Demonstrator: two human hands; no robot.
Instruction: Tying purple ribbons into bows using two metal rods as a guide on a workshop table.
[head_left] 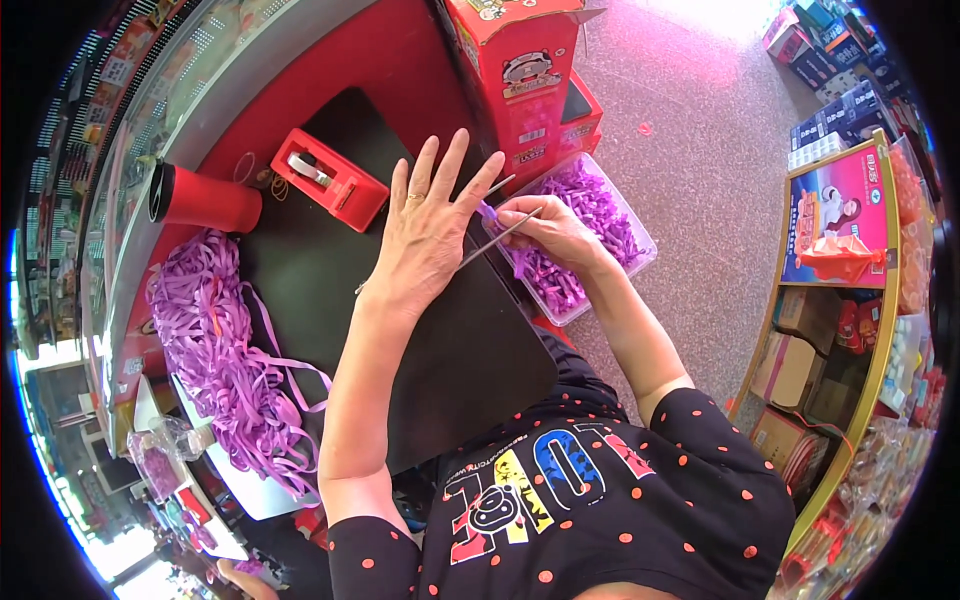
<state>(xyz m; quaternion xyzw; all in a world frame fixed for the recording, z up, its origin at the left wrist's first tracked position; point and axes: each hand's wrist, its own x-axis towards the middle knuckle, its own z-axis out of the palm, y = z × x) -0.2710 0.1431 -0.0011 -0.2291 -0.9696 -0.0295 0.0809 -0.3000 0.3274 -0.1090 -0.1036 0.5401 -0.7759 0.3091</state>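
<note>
My left hand (430, 225) hovers palm down over the black tabletop (460, 350), its four visible fingers spread and the thumb hidden. Thin metal rods (480, 252) show beside it; one crosses over my right fingers, and where they join is hidden. With thumb and fingertips together, my right hand (560, 235) pinches a short end of purple ribbon (487, 211). Below that hand stands a clear plastic tub (648, 243) full of small purple folded ribbon pieces (585, 205). Left on the table lies a big tangled heap of purple ribbon (215, 345), one strand trailing toward my left forearm.
A red tape dispenser (345, 190) and a red cylinder (205, 200) sit at the table's far left. Tall red cartons (525, 85) rise behind the tub. Shelves with goods (810, 340) line the right. Another person's hand (245, 580) shows at lower left.
</note>
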